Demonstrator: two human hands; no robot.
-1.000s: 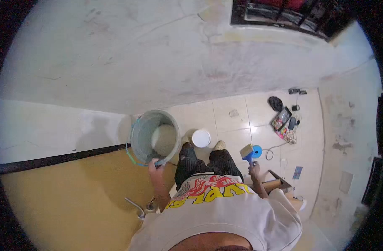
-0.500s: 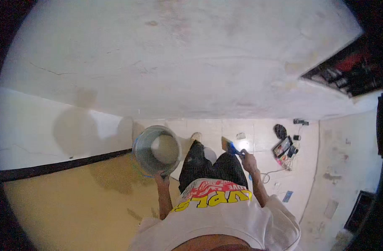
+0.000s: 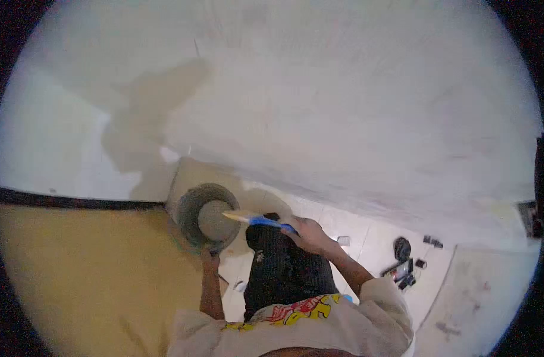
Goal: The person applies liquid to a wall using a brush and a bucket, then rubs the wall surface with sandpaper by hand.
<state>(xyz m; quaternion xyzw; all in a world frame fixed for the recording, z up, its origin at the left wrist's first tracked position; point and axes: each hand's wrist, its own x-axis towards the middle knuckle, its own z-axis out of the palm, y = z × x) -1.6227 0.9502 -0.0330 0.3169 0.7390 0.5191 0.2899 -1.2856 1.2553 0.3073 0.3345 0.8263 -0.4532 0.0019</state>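
A grey bucket (image 3: 190, 213) with a pale substance (image 3: 217, 219) at its bottom is tilted up towards me. My left hand (image 3: 210, 258) grips its near edge; the fingers are partly hidden. In my right hand (image 3: 312, 235) is a wide paintbrush (image 3: 261, 221) with a blue handle, held closed in the fingers. The brush is seen edge-on, and its light bristles reach over the right side of the bucket opening. Whether the bristle tip touches anything inside cannot be made out.
A pale wall (image 3: 343, 107) rises in front, carrying shadows at left. A tan surface with a dark edge strip (image 3: 75, 202) lies to the left. On the tiled floor at right are a black rounded object (image 3: 401, 249) and several small dark items with cables.
My right hand has swung left and brought the paintbrush over to the bucket's opening. The view has turned left; my left hand still holds the bucket.
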